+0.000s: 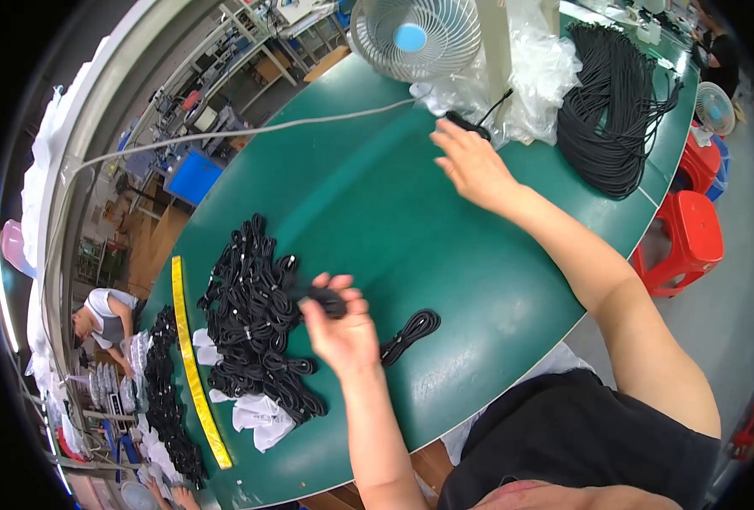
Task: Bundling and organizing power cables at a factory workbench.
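My left hand [343, 331] is closed on a bundled black cable [329, 302], its fingers curled round the coil, beside a large pile of bundled black cables [254, 314]. To its right a single coiled black cable [412, 334] lies by itself on the green table [479, 280]. My right hand [476, 170] reaches far out with fingers stretched and thumb apart. Its fingertips are close to a small black object [466, 126] with a thin black lead, at the foot of the fan; whether they touch it I cannot tell.
A fan [415, 38] stands at the far edge, its grey cord [249, 133] crossing leftward. Clear plastic bags [540, 72] and a heap of long black cables [615, 110] lie far right. Yellow tape [194, 361] separates more cables [166, 391]; another person [109, 319] works beyond. Red stools [689, 234] stand right.
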Available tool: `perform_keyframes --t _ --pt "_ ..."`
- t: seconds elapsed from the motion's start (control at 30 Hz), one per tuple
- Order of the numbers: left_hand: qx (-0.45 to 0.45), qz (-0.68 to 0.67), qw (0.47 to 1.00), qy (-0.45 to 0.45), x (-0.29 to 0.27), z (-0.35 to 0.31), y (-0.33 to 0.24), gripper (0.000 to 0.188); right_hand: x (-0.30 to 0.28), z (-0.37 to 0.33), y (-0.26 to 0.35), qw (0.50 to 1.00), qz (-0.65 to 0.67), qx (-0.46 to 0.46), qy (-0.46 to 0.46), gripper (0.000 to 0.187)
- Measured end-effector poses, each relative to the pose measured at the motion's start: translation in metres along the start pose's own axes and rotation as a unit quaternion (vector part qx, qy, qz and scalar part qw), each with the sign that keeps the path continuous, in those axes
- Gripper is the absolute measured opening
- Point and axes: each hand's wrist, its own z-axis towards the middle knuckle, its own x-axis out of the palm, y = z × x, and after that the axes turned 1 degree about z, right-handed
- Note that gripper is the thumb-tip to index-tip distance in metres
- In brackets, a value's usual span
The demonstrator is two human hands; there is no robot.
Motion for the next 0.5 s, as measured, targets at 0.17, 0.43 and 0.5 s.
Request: perform_keyframes --t 0.17,0.43,0.5 --pt "0.011 -0.130 0.989 -0.072 -0.056 0.019 -0.027 0.037 0.021 -0.018 -0.072 0.968 -0.163 0.142 0.129 0.039" --pt "-0.009 -0.024 0.999 0.030 -0.029 0.002 0.003 0.043 0.022 -0.014 0.001 0.961 -0.136 0.142 0.195 0.041" --pt "0.041 0.007 0.997 0.058 -0.013 -0.002 0.001 0.035 -0.002 -0.011 0.024 0.967 -0.003 0.138 0.215 0.043"
